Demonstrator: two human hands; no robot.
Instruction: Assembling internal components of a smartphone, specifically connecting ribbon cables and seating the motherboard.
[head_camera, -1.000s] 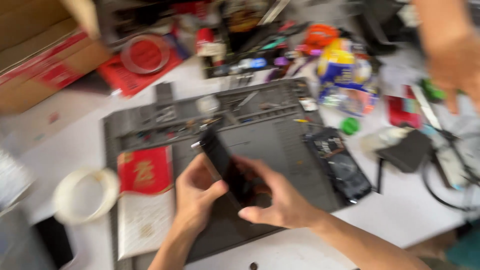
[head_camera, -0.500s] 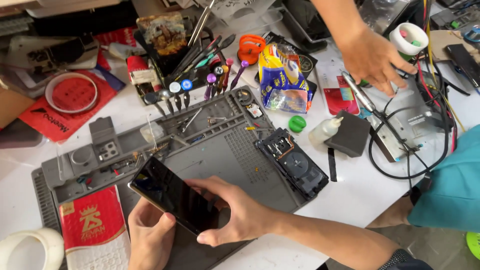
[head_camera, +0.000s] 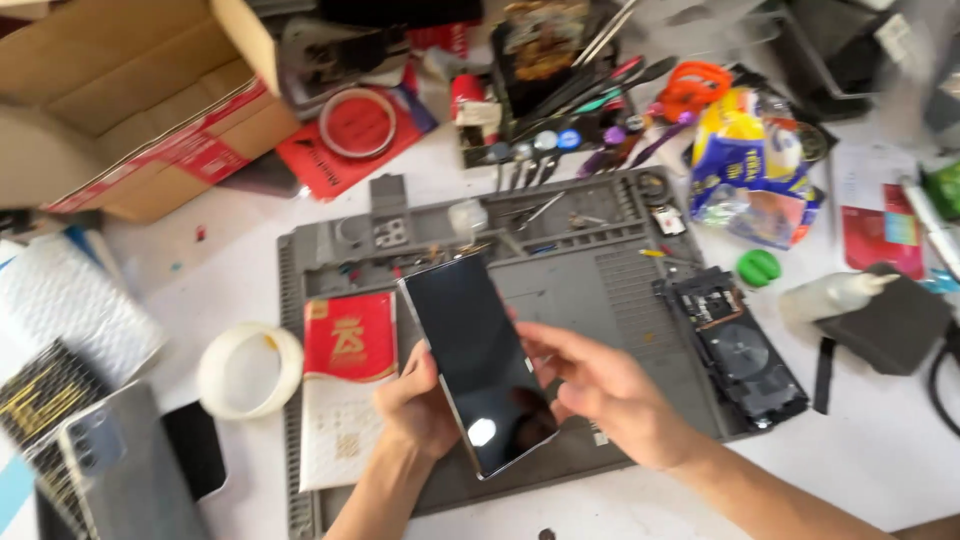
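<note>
A black phone screen panel (head_camera: 477, 358) is held tilted above the grey repair mat (head_camera: 580, 280), glass side up. My left hand (head_camera: 418, 405) grips its left edge from below. My right hand (head_camera: 600, 390) holds its right edge, fingers spread behind the panel. An opened phone body (head_camera: 738, 345) with its insides showing lies on the mat's right edge, apart from both hands. A red and white packet (head_camera: 345, 385) lies on the mat just left of my left hand.
A tape roll (head_camera: 250, 370) lies left of the mat. A cardboard box (head_camera: 130, 110) stands at the back left. Tools and tweezers (head_camera: 570, 110) crowd the back. Also here: a yellow and blue bag (head_camera: 750, 150), a green cap (head_camera: 758, 267), a dark block (head_camera: 885, 325) and phones (head_camera: 130, 470).
The view has swung right, so the mat and hands sit nearer the middle. The panel now stands more upright in my hands. The other person's hand at the upper right is gone from view.
</note>
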